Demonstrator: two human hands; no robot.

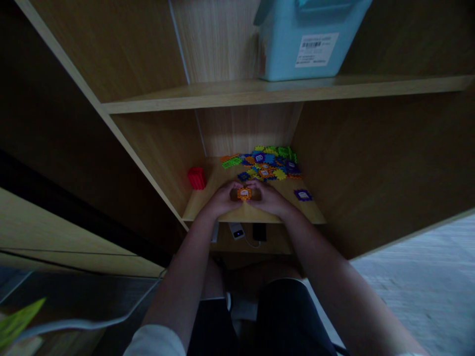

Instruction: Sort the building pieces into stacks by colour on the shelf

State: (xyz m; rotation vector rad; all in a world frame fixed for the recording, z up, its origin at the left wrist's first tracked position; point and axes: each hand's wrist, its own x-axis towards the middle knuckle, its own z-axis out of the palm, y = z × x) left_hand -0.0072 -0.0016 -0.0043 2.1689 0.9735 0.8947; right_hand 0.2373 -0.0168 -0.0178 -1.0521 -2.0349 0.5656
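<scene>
Between my two hands I hold an orange building piece (244, 193) with notched edges and a pale print in its middle. My left hand (225, 197) grips its left side, fingers curled round. From the other side my right hand (266, 198) closes on it. Just beyond my fingertips lies a pile of flat notched pieces (272, 160) in yellow, blue, orange, green and purple. A single purple piece (303, 195) lies apart, right of my right hand. To the left stands a red block of ridged pieces (197, 178).
A blue plastic box (311, 42) with a white label stands on the upper shelf (222, 95). Beneath my hands, a lower shelf holds a white device (236, 231), a black device (259, 232) and a cable. Cabinet side walls enclose the shelf on both sides.
</scene>
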